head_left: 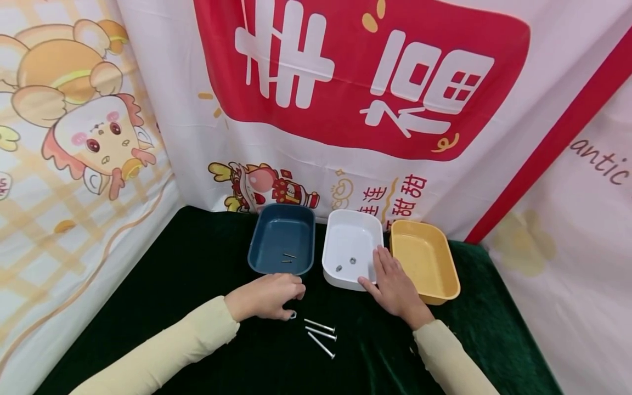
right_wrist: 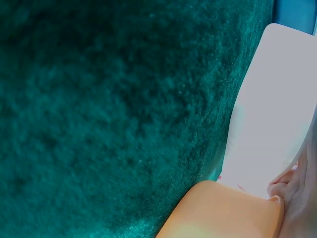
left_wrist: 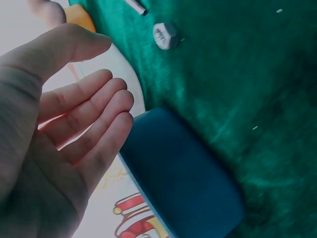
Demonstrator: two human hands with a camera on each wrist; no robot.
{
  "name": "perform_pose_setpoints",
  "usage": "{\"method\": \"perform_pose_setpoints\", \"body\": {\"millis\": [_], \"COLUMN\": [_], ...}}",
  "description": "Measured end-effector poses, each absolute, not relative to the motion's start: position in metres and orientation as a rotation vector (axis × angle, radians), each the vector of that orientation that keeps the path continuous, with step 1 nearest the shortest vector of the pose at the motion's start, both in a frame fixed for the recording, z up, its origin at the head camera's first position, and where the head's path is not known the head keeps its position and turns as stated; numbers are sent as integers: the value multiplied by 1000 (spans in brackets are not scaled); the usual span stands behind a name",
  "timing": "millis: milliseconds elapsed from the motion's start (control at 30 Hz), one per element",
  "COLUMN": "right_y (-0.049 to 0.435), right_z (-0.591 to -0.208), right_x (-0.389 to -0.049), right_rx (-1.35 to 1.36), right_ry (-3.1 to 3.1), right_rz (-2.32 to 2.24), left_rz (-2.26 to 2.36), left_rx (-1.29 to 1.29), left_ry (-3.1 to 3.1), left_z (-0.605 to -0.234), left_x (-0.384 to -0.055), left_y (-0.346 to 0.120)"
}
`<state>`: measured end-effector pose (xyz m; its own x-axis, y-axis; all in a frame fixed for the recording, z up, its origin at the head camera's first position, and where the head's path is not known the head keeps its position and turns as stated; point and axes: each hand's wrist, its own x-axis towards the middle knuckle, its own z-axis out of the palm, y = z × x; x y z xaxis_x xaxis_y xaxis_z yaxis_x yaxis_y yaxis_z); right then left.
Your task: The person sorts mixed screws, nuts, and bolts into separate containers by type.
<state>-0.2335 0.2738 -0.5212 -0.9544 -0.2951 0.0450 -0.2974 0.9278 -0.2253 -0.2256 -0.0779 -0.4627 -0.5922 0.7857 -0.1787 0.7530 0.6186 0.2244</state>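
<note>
My left hand (head_left: pixel 269 296) hovers over the cloth just in front of the blue tray (head_left: pixel 257 262), thumb and fingers apart. Close by its thumb tip, a silver hex nut (left_wrist: pixel 165 35) lies on the cloth, clear of the fingers in the left wrist view. My right hand (head_left: pixel 397 288) rests on the right side of the white tray (head_left: pixel 345 282), its fingers extended along the rim and the thumb spread at the near corner. Inside the white tray lie two nuts (head_left: pixel 353 260). Two thin small screws (head_left: pixel 287 261) lie in the blue tray.
Three long silver bolts (head_left: pixel 321 332) lie on the dark green cloth (head_left: pixel 276 362), to the right of the left hand. A yellow tray (head_left: pixel 427 263) stands right of the white one. Behind the trays hangs a printed curtain (head_left: pixel 296 140).
</note>
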Motion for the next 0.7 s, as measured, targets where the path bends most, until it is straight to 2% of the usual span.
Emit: {"method": "perform_pose_setpoints", "body": {"millis": [433,700], "right_y": [275,274], "right_z": [-523,-524], "right_x": [-231,-234], "right_rx": [461,459], "right_ry": [-3073,-3070], "right_rz": [371,363], "left_rz": [297,410], "left_rx": [1263,1240], "left_ry": [2596,2636], "left_z": [-506,-518], "left_x": [-224,-224], "left_y": [-83,-87]}}
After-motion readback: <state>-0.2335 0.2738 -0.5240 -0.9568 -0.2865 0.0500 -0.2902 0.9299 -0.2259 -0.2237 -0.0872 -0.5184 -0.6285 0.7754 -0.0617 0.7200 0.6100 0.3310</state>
